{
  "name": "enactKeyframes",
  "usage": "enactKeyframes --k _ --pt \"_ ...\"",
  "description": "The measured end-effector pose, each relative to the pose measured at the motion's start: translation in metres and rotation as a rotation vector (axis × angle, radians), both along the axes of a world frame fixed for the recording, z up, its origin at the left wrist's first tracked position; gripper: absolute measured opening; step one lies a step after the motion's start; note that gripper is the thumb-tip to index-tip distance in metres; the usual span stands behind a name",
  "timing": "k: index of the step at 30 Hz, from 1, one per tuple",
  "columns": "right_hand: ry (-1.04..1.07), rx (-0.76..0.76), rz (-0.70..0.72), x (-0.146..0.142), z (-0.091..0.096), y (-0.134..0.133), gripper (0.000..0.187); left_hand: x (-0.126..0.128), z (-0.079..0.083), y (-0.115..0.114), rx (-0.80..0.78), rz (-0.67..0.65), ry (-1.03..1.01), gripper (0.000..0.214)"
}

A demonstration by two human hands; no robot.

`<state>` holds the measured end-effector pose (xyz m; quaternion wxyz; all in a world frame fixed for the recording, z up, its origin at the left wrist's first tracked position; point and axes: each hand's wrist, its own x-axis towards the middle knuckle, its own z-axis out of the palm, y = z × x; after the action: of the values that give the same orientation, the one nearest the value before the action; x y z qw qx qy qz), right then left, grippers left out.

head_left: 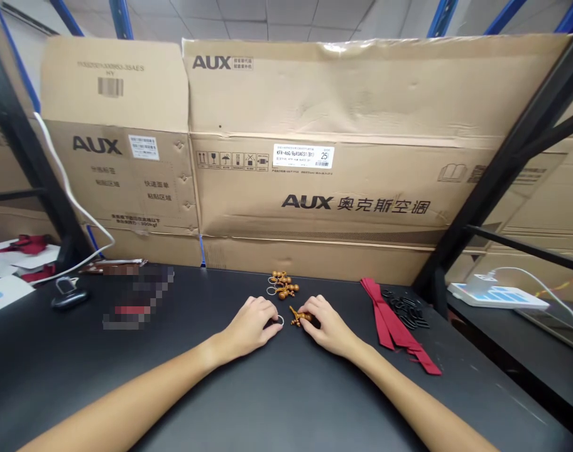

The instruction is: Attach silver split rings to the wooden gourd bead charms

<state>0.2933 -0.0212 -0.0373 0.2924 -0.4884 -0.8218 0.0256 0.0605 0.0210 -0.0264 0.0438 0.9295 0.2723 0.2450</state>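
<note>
My left hand [254, 323] rests on the black table [267, 402] with fingers curled, pinching a small metal key ring [279, 321]. My right hand [328, 323] is closed on a small brown wooden gourd charm [300, 317] that pokes out toward the ring. The two hands almost meet at the table's middle. Just behind them lies a small pile of the same brown gourd charms with rings [281, 284].
Red ribbons [394, 323] and a heap of black cords [406, 309] lie to the right. Flattened AUX cardboard boxes [343, 144] wall off the back. A black key fob [68, 297] and a blurred object lie left; a white power strip [496, 294] sits far right.
</note>
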Motion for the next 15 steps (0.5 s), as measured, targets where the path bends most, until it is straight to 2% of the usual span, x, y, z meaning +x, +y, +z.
enactKeyframes --k 9,15 --pt "0.007 -0.005 0.04 0.0007 -0.0008 -0.0001 0.011 0.0045 0.0003 -0.0031 0.148 -0.068 0.16 0.018" --pt "0.062 0.0 0.041 0.0015 -0.0019 -0.0003 0.006 0.0026 0.001 -0.0034 0.085 -0.04 0.121 0.02"
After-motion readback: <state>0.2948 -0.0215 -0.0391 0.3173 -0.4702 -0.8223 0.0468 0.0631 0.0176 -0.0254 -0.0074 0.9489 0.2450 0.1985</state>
